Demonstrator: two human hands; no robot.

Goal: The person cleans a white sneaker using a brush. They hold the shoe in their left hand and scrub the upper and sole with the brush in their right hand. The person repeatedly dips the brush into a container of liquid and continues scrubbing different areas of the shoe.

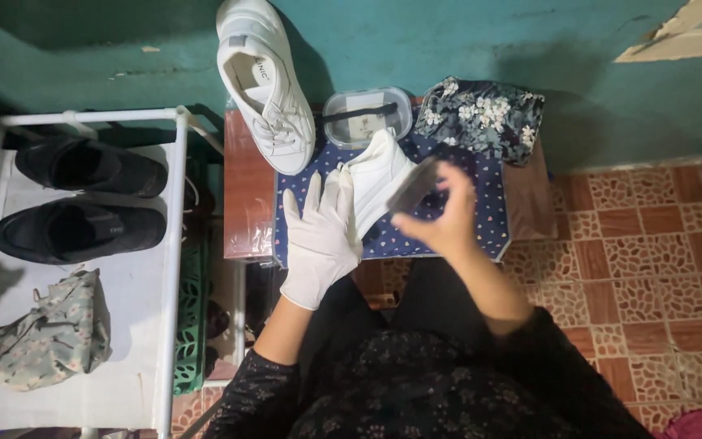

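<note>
**Shoes, cloth and a gloved hand at a small table**

Shoes number four here: two white sneakers and two black ones. One white sneaker lies on the table, on a dark blue cloth dotted with small coloured hearts. The left hand, in a thin white glove, rests on it, fingers together and flat along its side, steadying rather than clamping. The second white sneaker stands just beyond, toe toward the person, its laces and smooth upper showing, heel leaning up against the teal wall.

The bare right hand hovers just beside the held sneaker, fingers curled shut around a dark, flat, oblong object; it is blurred, so what it is cannot be told.

One clear plastic container, rectangular with rounded corners, sits at the back of the table, a dark slim thing lying across it. One crumpled floral fabric, dark with white blossoms, lies beside it.

To the left stands a white rack of tubes with a pale shelf. On it rest the two black shoes, matte and rounded, and one soft, pale green flowered bag. The floor is tiled in a reddish pebble pattern.
</note>
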